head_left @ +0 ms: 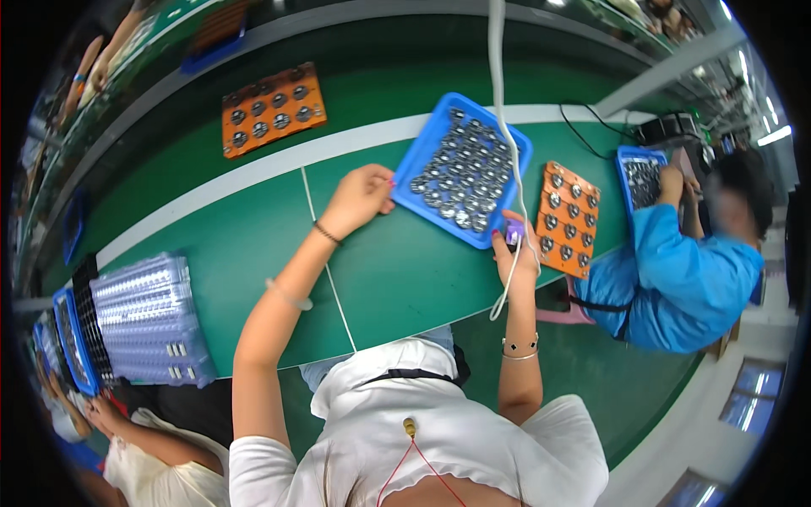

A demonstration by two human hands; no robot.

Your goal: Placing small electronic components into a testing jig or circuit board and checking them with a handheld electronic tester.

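A blue tray (404,196) filled with round metal parts (460,173) lies slantwise on the green table in front of me. My left hand (363,196) is at its left rim, fingers curled in and fingertips against the edge. At the tray's near right corner, my right hand (519,260) is closed round a small purple and black device (514,231), mostly hidden by the fingers. A white cable (510,127) comes down from above across the tray to this hand and loops below it. Right of that hand lies an orange fixture board (568,221) carrying rows of similar metal parts.
Another loaded orange board (272,110) rests on the far green belt, beyond a white rail (228,180). Stacked clear plastic trays (148,317) stand at left. At right a person in blue (688,262) works over a second blue tray (635,190); another person's arm (152,444) shows lower left.
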